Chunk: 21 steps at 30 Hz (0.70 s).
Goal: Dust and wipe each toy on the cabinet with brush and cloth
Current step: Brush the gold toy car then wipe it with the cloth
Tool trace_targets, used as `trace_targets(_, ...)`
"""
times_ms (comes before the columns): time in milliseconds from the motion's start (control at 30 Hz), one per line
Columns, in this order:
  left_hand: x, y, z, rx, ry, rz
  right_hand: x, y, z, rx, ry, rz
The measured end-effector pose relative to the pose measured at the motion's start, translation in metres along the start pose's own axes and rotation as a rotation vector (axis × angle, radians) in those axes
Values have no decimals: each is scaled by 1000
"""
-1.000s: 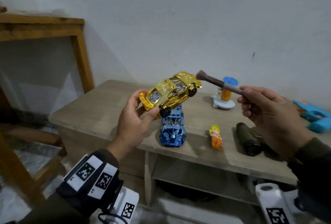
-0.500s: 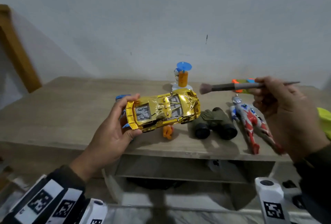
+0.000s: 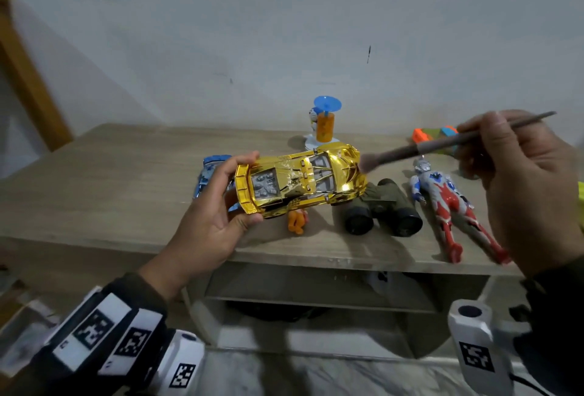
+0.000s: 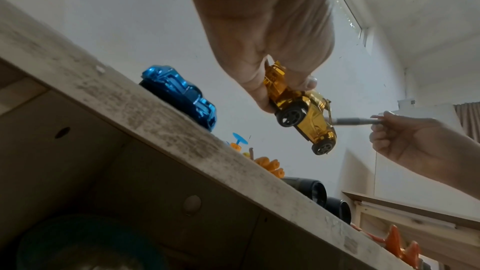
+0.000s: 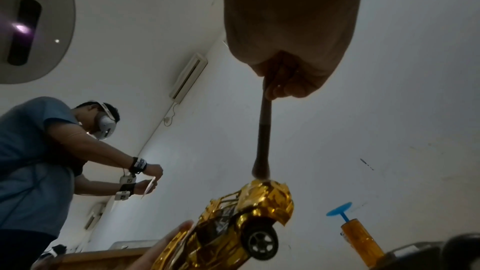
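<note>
Both hands full: left hand [image 3: 208,228] grips gold car [image 3: 300,183] above cabinet edge [image 3: 316,258], right hand [image 3: 524,180] pinching brush [image 3: 410,153].

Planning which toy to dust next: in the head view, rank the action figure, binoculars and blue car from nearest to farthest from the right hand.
1. Action figure, lying just left of the right hand.
2. Binoculars, further left, at the cabinet's front edge.
3. Blue car, farthest, behind the left hand that holds the gold car.
</note>
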<state>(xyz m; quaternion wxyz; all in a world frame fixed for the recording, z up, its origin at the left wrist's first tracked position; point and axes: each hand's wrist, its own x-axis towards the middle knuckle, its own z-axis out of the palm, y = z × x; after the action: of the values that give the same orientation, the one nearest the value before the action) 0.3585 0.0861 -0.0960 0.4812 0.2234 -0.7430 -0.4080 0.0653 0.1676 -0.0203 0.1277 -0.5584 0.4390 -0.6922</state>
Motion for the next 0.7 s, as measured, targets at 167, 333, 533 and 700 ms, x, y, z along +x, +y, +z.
trace_targets(167, 3, 3, 8, 19, -9, -10, -4, -2, 7, -149, -110, -28)
trace_targets(333, 4, 5, 12, 24, 4, -16, -2, -5, 8, -96, 27, -140)
trace_targets(533, 6, 7, 14, 39, 9, -31, -3, -8, 15, -168, -31, -147)
trace_targets(700, 7, 7, 17, 31, -5, -48, -6, -11, 23, -108, -75, -186)
